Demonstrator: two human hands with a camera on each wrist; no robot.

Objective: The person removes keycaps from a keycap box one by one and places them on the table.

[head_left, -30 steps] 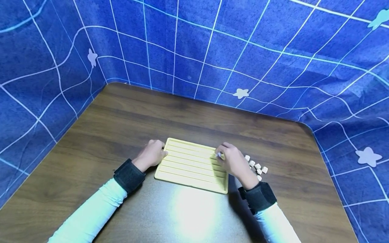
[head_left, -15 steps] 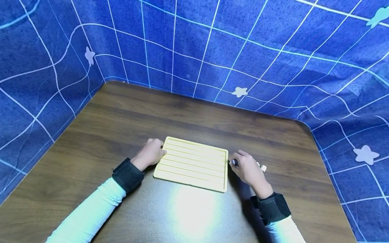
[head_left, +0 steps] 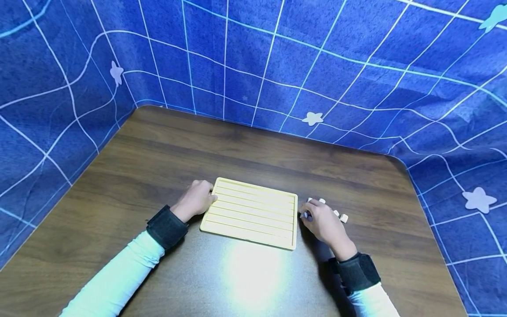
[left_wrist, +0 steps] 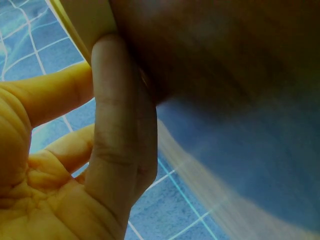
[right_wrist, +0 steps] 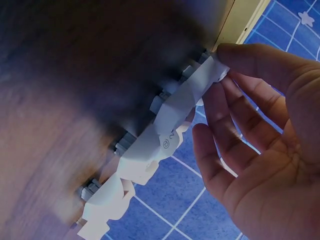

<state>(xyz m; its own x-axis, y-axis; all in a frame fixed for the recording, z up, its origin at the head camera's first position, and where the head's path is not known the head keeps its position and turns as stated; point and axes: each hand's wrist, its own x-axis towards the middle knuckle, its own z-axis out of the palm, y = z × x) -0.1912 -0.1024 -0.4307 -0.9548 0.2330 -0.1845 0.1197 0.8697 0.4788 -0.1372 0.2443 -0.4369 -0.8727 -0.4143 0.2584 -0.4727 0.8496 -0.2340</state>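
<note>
A pale yellow tray (head_left: 249, 213) with long parallel ridges lies on the table. My left hand (head_left: 196, 199) pinches its left edge, a digit laid on the rim of the tray (left_wrist: 87, 20) in the left wrist view. Just off the tray's right edge, my right hand (head_left: 322, 220) pinches a white keycap (right_wrist: 220, 69) between thumb and forefinger. More white keycaps (right_wrist: 140, 152) stand in a line below that hand in the right wrist view, grey stems showing under them and one printed with a 2 and an @. From the head, my right hand hides part of this group.
The brown wood-grain table (head_left: 174, 149) spreads around the tray, with a bright glare near its front. A blue curtain (head_left: 245, 57) with white grid lines and stars hangs along the back and both sides. Loose keycaps (head_left: 343, 218) lie right of my right hand.
My right hand has moved right and toward me, from over the tray's right part to the keycaps beside it, and then barely shifted. My left hand has kept its grip on the tray.
</note>
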